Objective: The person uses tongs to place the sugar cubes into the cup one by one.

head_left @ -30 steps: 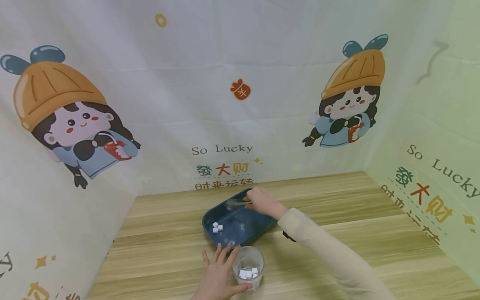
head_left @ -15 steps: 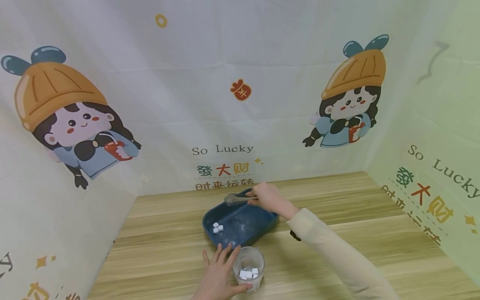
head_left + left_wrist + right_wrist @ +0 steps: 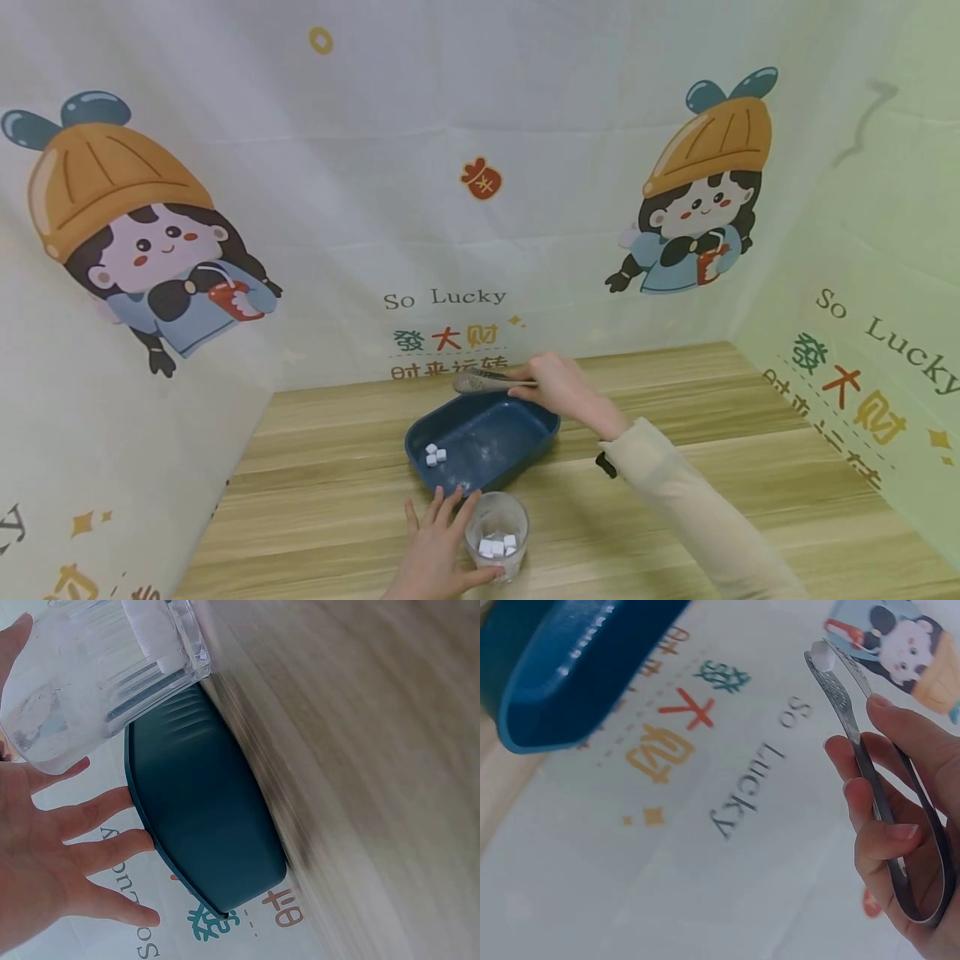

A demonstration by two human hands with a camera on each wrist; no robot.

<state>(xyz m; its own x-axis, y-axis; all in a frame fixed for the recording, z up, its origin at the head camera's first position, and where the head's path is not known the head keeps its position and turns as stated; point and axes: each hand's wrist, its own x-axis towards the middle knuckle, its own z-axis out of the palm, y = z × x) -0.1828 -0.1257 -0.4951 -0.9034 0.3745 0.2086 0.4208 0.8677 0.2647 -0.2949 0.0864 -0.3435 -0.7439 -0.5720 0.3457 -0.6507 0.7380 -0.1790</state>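
Observation:
My right hand (image 3: 566,387) holds metal tongs (image 3: 483,382) above the far rim of the dark blue tray (image 3: 480,454). Between the tongs' perforated tips, in the right wrist view, sits a white cube (image 3: 823,656). Three more white cubes (image 3: 432,456) lie in the tray's left end. Near the front stands a clear cup (image 3: 497,510) with several white cubes (image 3: 497,547) at its bottom. My left hand (image 3: 435,546) is spread, its thumb against the cup's near side and its index finger beside it. Other straight fingertips touch the tray's rim in the left wrist view.
All of this stands on a wood-grain table (image 3: 322,467). White printed cloth (image 3: 450,250) hangs behind it and at both sides. A small black thing (image 3: 605,464) shows beside the right sleeve (image 3: 682,500).
My right hand has lifted the tongs up out of the tray and moved a little right and away, over the far rim. The left hand, cup and tray have stayed put.

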